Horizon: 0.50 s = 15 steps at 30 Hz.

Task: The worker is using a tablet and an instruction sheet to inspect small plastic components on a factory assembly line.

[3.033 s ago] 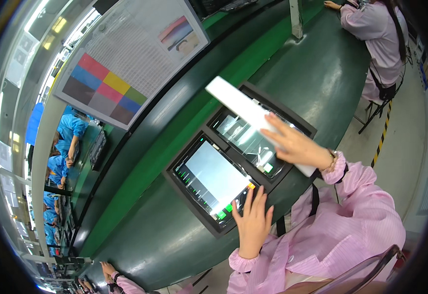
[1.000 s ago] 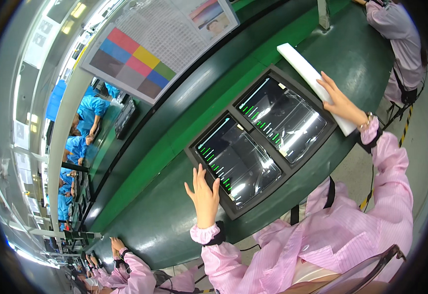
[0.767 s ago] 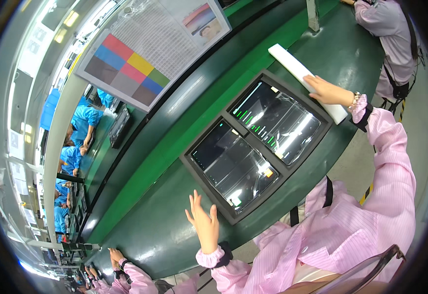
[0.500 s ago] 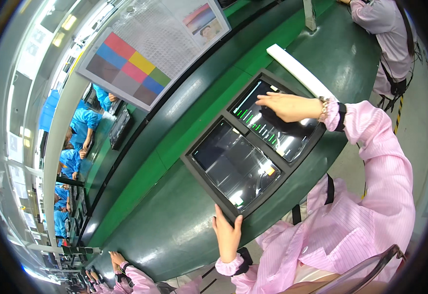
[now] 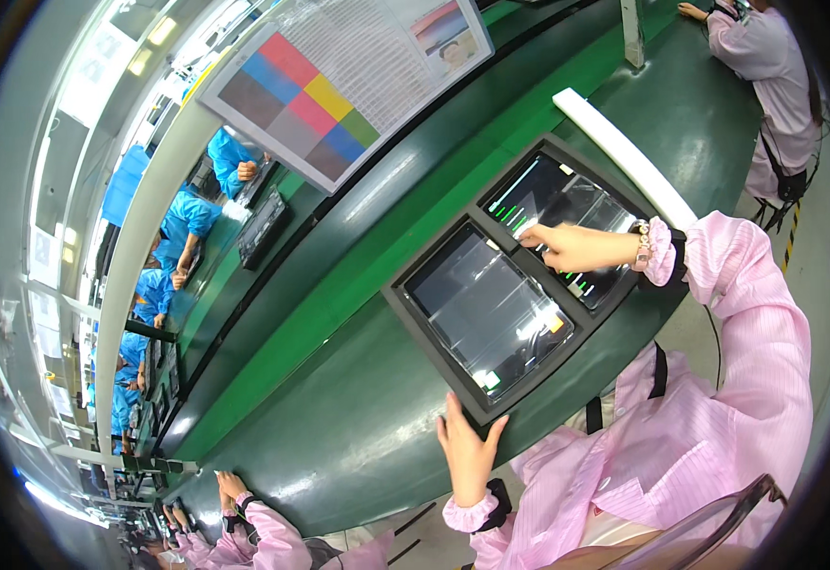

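Presently, my right hand [image 5: 581,249]: over the right screen [image 5: 600,207], index finger extended, the others partly curled; whether it touches the glass or pinches anything, I cannot tell.
My left hand [image 5: 472,461]: spread, thumb and forefinger about the near corner of the dark frame [image 5: 434,348], grasping nothing that I can see.
Dark frame: flat on the green bench [image 5: 339,418], close to my side, bearing the left screen [image 5: 477,304] and the right one.
Frame risk: a hard press, with my left hand not bracing it, could make it slide.
Bracelet [image 5: 643,245] risk: if my wrist sinks, it could scratch the glass.
White bar [image 5: 624,152] risk: beside the frame, my right sleeve [image 5: 733,261] could knock it.
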Available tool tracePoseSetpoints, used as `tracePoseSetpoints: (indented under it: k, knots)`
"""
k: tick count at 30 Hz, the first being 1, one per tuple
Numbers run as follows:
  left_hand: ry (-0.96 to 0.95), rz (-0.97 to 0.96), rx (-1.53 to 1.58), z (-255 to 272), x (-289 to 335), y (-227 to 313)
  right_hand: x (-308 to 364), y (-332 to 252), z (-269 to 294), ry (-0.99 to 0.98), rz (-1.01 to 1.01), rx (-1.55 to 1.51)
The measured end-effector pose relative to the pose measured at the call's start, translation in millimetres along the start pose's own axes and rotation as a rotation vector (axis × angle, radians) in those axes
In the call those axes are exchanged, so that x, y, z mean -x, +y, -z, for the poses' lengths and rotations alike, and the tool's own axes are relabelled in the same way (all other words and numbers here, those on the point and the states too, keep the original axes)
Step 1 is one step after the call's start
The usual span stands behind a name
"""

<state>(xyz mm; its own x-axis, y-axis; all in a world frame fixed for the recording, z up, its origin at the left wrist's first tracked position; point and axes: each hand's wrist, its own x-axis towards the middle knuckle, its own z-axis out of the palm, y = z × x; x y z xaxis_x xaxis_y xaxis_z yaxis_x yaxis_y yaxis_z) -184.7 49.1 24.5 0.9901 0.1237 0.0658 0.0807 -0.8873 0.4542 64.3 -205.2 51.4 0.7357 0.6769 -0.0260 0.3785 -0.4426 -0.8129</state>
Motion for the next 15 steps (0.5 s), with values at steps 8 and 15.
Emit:
tracePoseSetpoints:
  k: [8,15]
  knots:
    - [0.048,-0.037,-0.029,-4.3,-4.8,-0.7,5.7,-31.2,-27.7,-0.112,-0.349,-0.483]
    - [0.02,-0.013,0.007,-4.5,-3.5,-1.0,-1.4,-32.2,-35.8,0.013,-0.428,-0.902]
